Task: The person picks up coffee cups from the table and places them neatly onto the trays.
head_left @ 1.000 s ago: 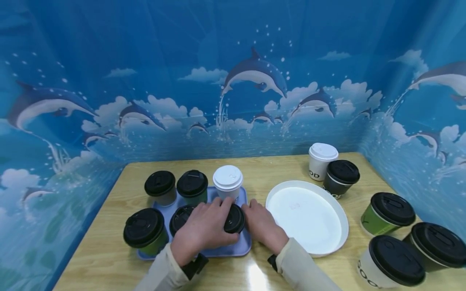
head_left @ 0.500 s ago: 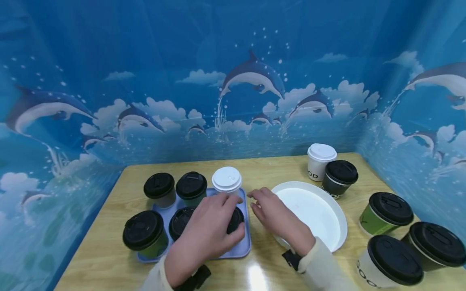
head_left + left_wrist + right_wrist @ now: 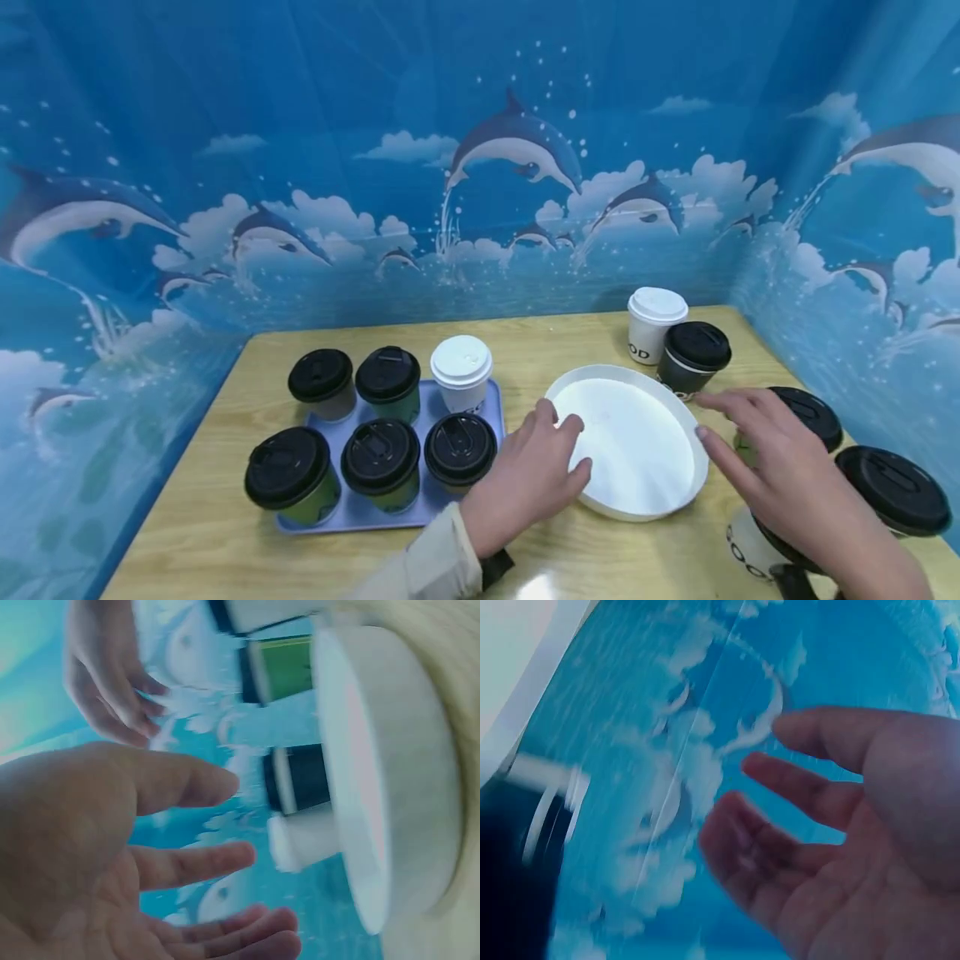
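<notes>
My left hand hovers by the left rim of a round white tray, its fingers loosely spread and holding nothing. Over the right side of the table, my right hand is also empty, thumb and fingers apart. Beneath and behind it stand a green paper cup with a black lid, a white cup with lettering and a dark-lidded cup, each partly covered. A black cup and a white-lidded cup stand behind the round tray, close together.
A purple rectangular tray on the left carries lidded cups in two rows, among them a white cup and a green cup. Dolphin-print cloth walls the back and sides of the wooden table.
Both hands have left the front-right cup on the purple tray and moved right. My right hand has crossed the round tray to the cups at right; my left has followed to its rim.
</notes>
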The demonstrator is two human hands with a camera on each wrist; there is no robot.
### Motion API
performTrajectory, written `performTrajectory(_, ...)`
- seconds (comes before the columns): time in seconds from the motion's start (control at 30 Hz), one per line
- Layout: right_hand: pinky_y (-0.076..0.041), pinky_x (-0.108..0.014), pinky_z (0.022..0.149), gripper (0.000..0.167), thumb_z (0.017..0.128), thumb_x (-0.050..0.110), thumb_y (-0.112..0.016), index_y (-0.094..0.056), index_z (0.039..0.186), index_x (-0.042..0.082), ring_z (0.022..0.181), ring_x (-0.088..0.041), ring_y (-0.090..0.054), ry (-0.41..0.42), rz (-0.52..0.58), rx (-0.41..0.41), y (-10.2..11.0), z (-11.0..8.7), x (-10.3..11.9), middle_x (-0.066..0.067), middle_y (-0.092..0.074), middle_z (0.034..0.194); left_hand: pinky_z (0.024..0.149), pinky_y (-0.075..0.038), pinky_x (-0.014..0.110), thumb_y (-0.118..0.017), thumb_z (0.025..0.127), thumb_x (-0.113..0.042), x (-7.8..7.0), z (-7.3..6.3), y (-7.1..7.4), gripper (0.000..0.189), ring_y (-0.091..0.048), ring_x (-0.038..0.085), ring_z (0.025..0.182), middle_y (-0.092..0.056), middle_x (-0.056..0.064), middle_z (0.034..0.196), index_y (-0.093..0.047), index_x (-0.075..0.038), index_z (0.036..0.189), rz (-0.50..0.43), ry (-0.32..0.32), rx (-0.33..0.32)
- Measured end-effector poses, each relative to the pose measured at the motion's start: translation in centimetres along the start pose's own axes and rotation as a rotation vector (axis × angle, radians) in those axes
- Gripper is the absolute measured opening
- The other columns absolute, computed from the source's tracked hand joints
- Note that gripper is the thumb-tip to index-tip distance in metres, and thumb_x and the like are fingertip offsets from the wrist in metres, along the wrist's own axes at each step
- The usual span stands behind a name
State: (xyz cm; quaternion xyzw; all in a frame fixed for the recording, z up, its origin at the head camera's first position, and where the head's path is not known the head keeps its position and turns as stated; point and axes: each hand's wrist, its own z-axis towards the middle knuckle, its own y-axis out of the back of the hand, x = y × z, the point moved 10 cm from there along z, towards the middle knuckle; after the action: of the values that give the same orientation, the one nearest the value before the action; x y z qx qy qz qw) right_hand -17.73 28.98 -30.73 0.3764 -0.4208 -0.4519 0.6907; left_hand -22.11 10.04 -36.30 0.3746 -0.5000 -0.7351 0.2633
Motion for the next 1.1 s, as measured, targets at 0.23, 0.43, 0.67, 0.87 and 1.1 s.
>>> performTrajectory(0.23, -0.020, -0.076, 0.099, 0.072, 0.092, 0.049, -0.075, -0.057, 0.129, -0.010, 0.117, -0.060, -0.035, -0.239, -0.196, 0.095, -0.2, -5.1, -7.8, -0.043, -0.046, 0.124, 0.057, -0.049, 0.030, -0.067, 0.099, -0.033, 0.8, 1.8, -3.8, 0.026, -0.052, 0.025, 0.086, -0.046, 0.018, 0.106, -0.066, -0.009, 0.111, 0.074, 0.174, 0.057)
performTrajectory(0.43, -0.028, -0.079, 0.098, 0.100, 0.081, 0.073, -0.072, -0.052, 0.136, -0.008, 0.112, -0.063, -0.039, -0.355, -0.298, 0.079, -0.4, -8.3, -10.9, -0.046, -0.045, 0.121, 0.058, -0.051, 0.031, -0.070, 0.096, -0.027, 1.8, 2.0, -5.3, 0.023, -0.054, 0.027, 0.086, -0.047, 0.020, 0.102, -0.066, -0.007, 0.105, 0.117, 0.224, 0.023)
performTrajectory(0.67, -0.028, -0.081, 0.096, 0.102, 0.085, 0.071, -0.069, -0.041, 0.146, -0.007, 0.113, -0.065, -0.038, -0.387, -0.239, 0.121, -2.5, -10.1, -11.7, -0.048, -0.039, 0.127, 0.055, -0.052, 0.034, -0.066, 0.093, -0.014, 2.4, 2.1, -5.6, 0.013, -0.058, 0.026, 0.075, -0.052, 0.017, 0.088, -0.062, -0.003, 0.091, 0.126, 0.221, -0.071)
performTrajectory(0.87, -0.026, -0.083, 0.094, 0.097, 0.086, 0.066, -0.072, -0.044, 0.143, -0.006, 0.115, -0.065, -0.035, -0.427, -0.197, 0.124, -3.5, -9.9, -12.0, -0.047, -0.037, 0.129, 0.055, -0.054, 0.034, -0.067, 0.090, -0.008, 3.0, 2.3, -5.7, 0.011, -0.062, 0.024, 0.071, -0.054, 0.012, 0.084, -0.065, 0.000, 0.084, 0.160, 0.211, -0.105)
performTrajectory(1.1, -0.026, -0.082, 0.092, 0.090, 0.085, 0.063, -0.075, -0.048, 0.139, -0.003, 0.116, -0.065, -0.035, -0.396, -0.166, 0.085, -3.7, -9.9, -11.1, -0.047, -0.038, 0.130, 0.058, -0.055, 0.036, -0.066, 0.091, -0.010, 3.7, 2.4, -6.7, 0.014, -0.063, 0.025, 0.072, -0.054, 0.012, 0.082, -0.068, 0.002, 0.083, 0.126, 0.226, -0.013)
